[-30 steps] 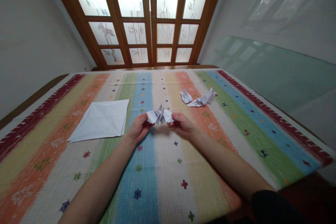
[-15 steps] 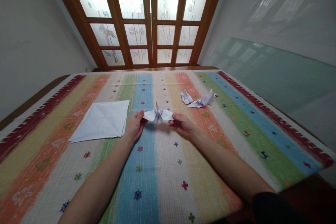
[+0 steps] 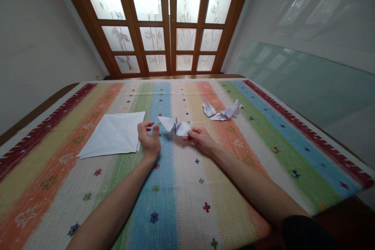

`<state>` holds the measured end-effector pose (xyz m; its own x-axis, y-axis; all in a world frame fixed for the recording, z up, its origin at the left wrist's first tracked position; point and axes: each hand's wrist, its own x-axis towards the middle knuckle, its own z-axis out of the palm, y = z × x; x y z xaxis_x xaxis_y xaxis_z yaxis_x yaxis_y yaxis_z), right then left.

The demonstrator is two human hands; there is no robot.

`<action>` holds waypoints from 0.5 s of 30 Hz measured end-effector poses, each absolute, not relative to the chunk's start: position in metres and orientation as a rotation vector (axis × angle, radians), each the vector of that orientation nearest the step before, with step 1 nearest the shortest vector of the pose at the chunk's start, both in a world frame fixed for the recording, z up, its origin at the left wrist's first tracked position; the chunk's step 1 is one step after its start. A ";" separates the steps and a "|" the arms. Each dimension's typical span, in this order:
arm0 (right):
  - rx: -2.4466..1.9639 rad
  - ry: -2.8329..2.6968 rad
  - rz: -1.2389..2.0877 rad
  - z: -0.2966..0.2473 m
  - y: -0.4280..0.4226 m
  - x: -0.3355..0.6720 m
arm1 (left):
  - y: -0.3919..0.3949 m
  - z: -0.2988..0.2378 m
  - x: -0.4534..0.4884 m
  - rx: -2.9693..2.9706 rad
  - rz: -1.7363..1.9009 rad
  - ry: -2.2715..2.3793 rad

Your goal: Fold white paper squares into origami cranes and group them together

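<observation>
A white paper crane [image 3: 182,128] with its wings spread hangs just above the tablecloth, tilted so that its left wing points up and away. My right hand [image 3: 201,139] pinches the tip of its right wing between thumb and fingers. Apart from the crane, my left hand [image 3: 150,139] is held with thumb and fingers apart and nothing between them. It is beside the right edge of some white paper sheets [image 3: 113,134], which show fold creases.
Two more folded paper cranes, one upright [image 3: 209,108] and one wider [image 3: 227,113], rest at the back right. A striped tablecloth [image 3: 187,203] covers the table. Beyond its far edge are wooden doors with glass panes [image 3: 170,62]. A glass panel [image 3: 295,74] leans at the right wall.
My left hand has let go of the crane's left wing and drawn back to the left, its fingers opening. The crane has tilted, still held by my right hand.
</observation>
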<state>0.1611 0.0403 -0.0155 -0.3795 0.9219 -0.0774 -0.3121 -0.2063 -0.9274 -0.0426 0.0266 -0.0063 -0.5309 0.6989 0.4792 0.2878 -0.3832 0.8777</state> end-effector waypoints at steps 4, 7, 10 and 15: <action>-0.845 -1.236 1.740 -0.014 0.032 0.154 | 0.015 0.000 -0.031 1.534 1.831 1.435; -0.846 -1.325 1.754 -0.012 0.026 0.150 | 0.016 0.000 -0.027 1.445 1.786 1.446; -0.856 -1.409 1.727 -0.011 0.022 0.146 | 0.022 -0.004 -0.027 1.385 1.716 1.453; -0.869 -1.532 1.647 -0.013 0.024 0.145 | 0.026 -0.009 -0.028 1.318 1.594 1.378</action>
<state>0.1454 0.0240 -0.0132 -0.5185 0.8551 -0.0060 -0.0556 -0.0407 -0.9976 -0.0285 0.0260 -0.0089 -0.2883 0.9182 0.2717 0.1359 -0.2417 0.9608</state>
